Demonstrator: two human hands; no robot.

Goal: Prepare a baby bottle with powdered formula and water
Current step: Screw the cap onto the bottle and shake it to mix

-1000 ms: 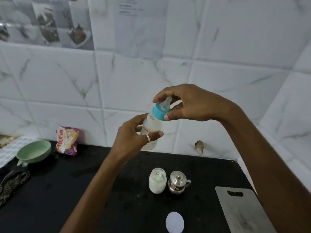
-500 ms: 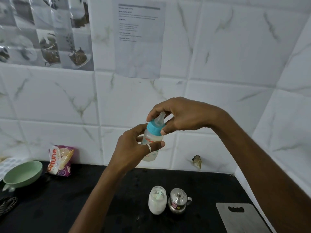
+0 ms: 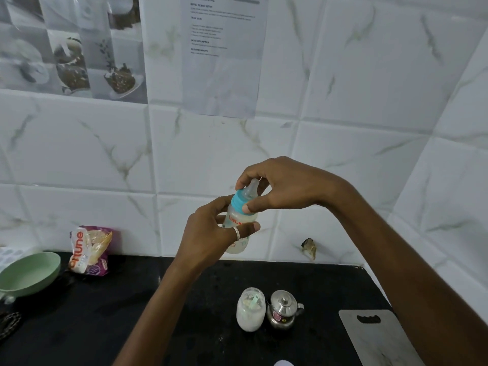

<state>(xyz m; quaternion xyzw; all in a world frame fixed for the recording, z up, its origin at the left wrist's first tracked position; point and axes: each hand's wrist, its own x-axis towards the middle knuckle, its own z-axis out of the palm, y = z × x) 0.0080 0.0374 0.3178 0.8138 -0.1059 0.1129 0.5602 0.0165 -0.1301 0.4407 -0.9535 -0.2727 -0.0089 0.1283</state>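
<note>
Above the counter (image 3: 79,326), left hand (image 3: 208,233) still grips the bottle (image 3: 237,220), right hand (image 3: 285,186) still pinches its teal collar (image 3: 237,200).

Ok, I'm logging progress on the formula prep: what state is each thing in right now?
baby bottle: held in the air, tilted, whitish contents.
teal collar: on the bottle, nipple fitted.
left hand: grips the bottle body.
right hand: pinches the teal collar.
powder jar: upright, seems lidless, scoop inside.
steel pot: lid on.
</note>
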